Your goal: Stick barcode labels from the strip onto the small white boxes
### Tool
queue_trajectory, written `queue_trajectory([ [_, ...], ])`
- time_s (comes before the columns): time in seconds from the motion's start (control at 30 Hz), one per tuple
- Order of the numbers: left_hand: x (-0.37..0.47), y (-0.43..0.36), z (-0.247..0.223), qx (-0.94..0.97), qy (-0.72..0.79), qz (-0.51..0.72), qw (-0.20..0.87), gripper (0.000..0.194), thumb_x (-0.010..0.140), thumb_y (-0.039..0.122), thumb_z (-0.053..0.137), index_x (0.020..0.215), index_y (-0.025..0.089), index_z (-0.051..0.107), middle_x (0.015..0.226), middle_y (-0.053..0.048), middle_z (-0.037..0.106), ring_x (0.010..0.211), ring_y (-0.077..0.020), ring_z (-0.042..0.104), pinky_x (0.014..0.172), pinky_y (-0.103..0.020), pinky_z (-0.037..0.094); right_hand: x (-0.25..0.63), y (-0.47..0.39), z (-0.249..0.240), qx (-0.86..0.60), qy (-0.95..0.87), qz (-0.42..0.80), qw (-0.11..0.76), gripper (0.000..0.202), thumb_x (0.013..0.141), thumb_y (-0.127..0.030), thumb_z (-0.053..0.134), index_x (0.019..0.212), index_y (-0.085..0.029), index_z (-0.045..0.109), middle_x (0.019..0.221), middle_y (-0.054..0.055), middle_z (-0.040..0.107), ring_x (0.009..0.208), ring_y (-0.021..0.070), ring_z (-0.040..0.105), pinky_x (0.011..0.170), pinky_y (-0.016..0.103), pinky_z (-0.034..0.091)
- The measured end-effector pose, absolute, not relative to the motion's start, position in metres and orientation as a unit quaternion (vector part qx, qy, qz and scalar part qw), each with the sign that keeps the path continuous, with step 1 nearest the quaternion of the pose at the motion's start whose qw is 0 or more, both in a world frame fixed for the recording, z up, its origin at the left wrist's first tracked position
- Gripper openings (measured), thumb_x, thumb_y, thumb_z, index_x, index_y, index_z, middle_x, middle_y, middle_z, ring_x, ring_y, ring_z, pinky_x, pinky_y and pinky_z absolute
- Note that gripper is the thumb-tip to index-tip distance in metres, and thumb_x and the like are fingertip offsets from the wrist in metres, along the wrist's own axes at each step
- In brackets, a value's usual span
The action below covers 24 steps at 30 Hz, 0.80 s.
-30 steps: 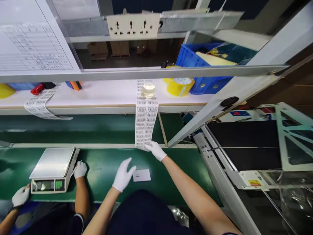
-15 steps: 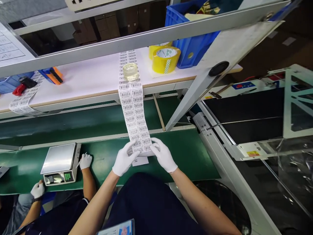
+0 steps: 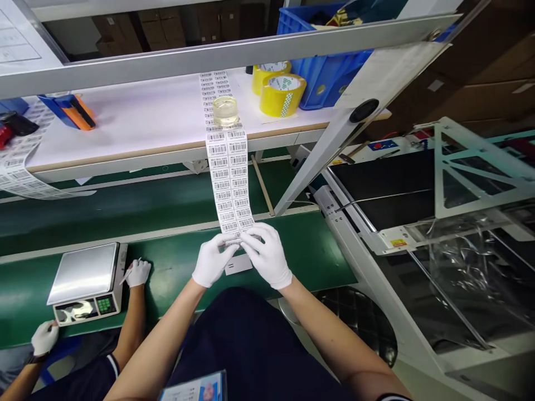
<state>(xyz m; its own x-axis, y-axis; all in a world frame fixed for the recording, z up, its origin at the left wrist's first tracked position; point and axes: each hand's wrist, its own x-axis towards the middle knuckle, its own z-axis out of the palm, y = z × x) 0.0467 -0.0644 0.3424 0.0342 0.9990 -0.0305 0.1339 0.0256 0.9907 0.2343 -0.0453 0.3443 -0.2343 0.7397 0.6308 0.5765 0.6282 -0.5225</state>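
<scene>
A long strip of barcode labels (image 3: pixel 229 178), two columns wide, hangs from the white shelf down to my hands. My left hand (image 3: pixel 214 259), in a white glove, pinches the strip's lower end from the left. At the right side of that end is my right hand (image 3: pixel 267 253), also gloved, its thumb and fingers closed on the labels close to the left fingertips. Just below my fingers lies a small white card (image 3: pixel 238 264) with dark print. On the shelf, a clear roll of tape (image 3: pixel 225 112) sits on top of the strip.
Yellow tape rolls (image 3: pixel 282 96) and a blue crate (image 3: pixel 324 78) stand on the shelf (image 3: pixel 146 111). A weighing scale (image 3: pixel 86 284) is on the green belt (image 3: pixel 175 278), beside a co-worker's gloved hands (image 3: pixel 137 273). A slanted metal post (image 3: pixel 311 156) rises at the right.
My right hand has moved left and slightly up, bringing its fingers against my left fingertips at the strip's end. The end now bends at my fingers. The view has shifted a little.
</scene>
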Motion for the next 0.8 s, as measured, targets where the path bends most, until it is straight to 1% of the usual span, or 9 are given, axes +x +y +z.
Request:
queue_trajectory([
  [0.17, 0.042, -0.058, 0.336, 0.545, 0.534, 0.424, 0.488, 0.036, 0.087, 0.035, 0.074, 0.119, 0.020, 0.072, 0.122, -0.008, 0.076, 0.112, -0.0265, 0.073, 0.107, -0.047, 0.058, 0.228, -0.054, 0.339, -0.475, -0.781, 0.128, 0.385, 0.022, 0.101, -0.028, 0.055, 0.103, -0.028, 0.078, 0.101, 0.008, 0.073, 0.111, 0.0291, 0.062, 0.100, 0.049, 0.048],
  [0.23, 0.036, -0.053, 0.333, 0.572, 0.548, 0.387, 0.472, 0.045, 0.085, 0.036, 0.075, 0.128, 0.024, 0.068, 0.127, -0.006, 0.074, 0.111, -0.0255, 0.073, 0.106, -0.046, 0.058, 0.230, -0.063, 0.334, -0.498, -0.759, 0.180, 0.379, 0.025, 0.101, -0.033, 0.053, 0.102, -0.028, 0.077, 0.106, 0.010, 0.072, 0.115, 0.0308, 0.060, 0.103, 0.050, 0.047],
  [0.3, 0.025, -0.051, 0.325, 0.608, 0.562, 0.345, 0.443, 0.064, 0.081, 0.038, 0.080, 0.142, 0.029, 0.059, 0.140, -0.005, 0.067, 0.121, -0.0269, 0.068, 0.110, -0.046, 0.055, 0.237, -0.073, 0.325, -0.520, -0.723, 0.236, 0.388, 0.028, 0.102, -0.037, 0.050, 0.101, -0.026, 0.075, 0.113, 0.011, 0.070, 0.114, 0.0303, 0.060, 0.103, 0.048, 0.047],
  [0.33, 0.019, -0.051, 0.318, 0.624, 0.570, 0.327, 0.424, 0.075, 0.079, 0.038, 0.081, 0.148, 0.031, 0.053, 0.150, -0.005, 0.060, 0.131, -0.0290, 0.061, 0.114, -0.047, 0.051, 0.242, -0.078, 0.318, -0.534, -0.703, 0.268, 0.385, 0.029, 0.103, -0.039, 0.048, 0.101, -0.025, 0.074, 0.112, 0.011, 0.069, 0.110, 0.0290, 0.062, 0.101, 0.046, 0.049],
  [0.4, 0.006, -0.057, 0.297, 0.642, 0.594, 0.292, 0.386, 0.090, 0.077, 0.036, 0.084, 0.156, 0.032, 0.042, 0.166, -0.007, 0.039, 0.151, -0.0335, 0.039, 0.124, -0.051, 0.039, 0.254, -0.086, 0.300, -0.566, -0.667, 0.338, 0.347, 0.030, 0.103, -0.041, 0.044, 0.101, -0.024, 0.070, 0.100, 0.009, 0.070, 0.094, 0.0252, 0.065, 0.090, 0.040, 0.052],
  [0.47, -0.003, -0.068, 0.267, 0.645, 0.617, 0.251, 0.374, 0.097, 0.074, 0.036, 0.086, 0.158, 0.029, 0.037, 0.171, -0.011, 0.027, 0.158, -0.0358, 0.022, 0.128, -0.054, 0.029, 0.263, -0.089, 0.277, -0.592, -0.641, 0.403, 0.277, 0.029, 0.102, -0.042, 0.043, 0.100, -0.024, 0.066, 0.081, 0.003, 0.067, 0.077, 0.0216, 0.063, 0.079, 0.035, 0.050],
  [0.57, -0.008, -0.089, 0.217, 0.645, 0.618, 0.188, 0.409, 0.101, 0.070, 0.034, 0.089, 0.157, 0.025, 0.039, 0.168, -0.016, 0.032, 0.157, -0.0369, 0.025, 0.128, -0.056, 0.027, 0.263, -0.084, 0.242, -0.606, -0.621, 0.456, 0.197, 0.024, 0.096, -0.041, 0.048, 0.093, -0.023, 0.063, 0.070, -0.001, 0.063, 0.068, 0.0194, 0.060, 0.073, 0.031, 0.048],
  [0.67, -0.004, -0.104, 0.177, 0.647, 0.608, 0.159, 0.432, 0.097, 0.070, 0.028, 0.088, 0.155, 0.021, 0.041, 0.164, -0.018, 0.038, 0.155, -0.0357, 0.030, 0.128, -0.056, 0.028, 0.251, -0.074, 0.214, -0.595, -0.630, 0.467, 0.173, 0.022, 0.091, -0.040, 0.051, 0.088, -0.022, 0.063, 0.074, 0.000, 0.066, 0.070, 0.0189, 0.060, 0.074, 0.031, 0.047],
  [0.8, 0.000, -0.108, 0.150, 0.649, 0.607, 0.157, 0.432, 0.083, 0.075, 0.021, 0.082, 0.150, 0.019, 0.046, 0.160, -0.017, 0.045, 0.151, -0.0321, 0.039, 0.128, -0.054, 0.030, 0.238, -0.062, 0.195, -0.592, -0.654, 0.447, 0.144, 0.019, 0.090, -0.036, 0.052, 0.088, -0.022, 0.065, 0.079, 0.002, 0.068, 0.072, 0.0191, 0.061, 0.074, 0.030, 0.046],
])
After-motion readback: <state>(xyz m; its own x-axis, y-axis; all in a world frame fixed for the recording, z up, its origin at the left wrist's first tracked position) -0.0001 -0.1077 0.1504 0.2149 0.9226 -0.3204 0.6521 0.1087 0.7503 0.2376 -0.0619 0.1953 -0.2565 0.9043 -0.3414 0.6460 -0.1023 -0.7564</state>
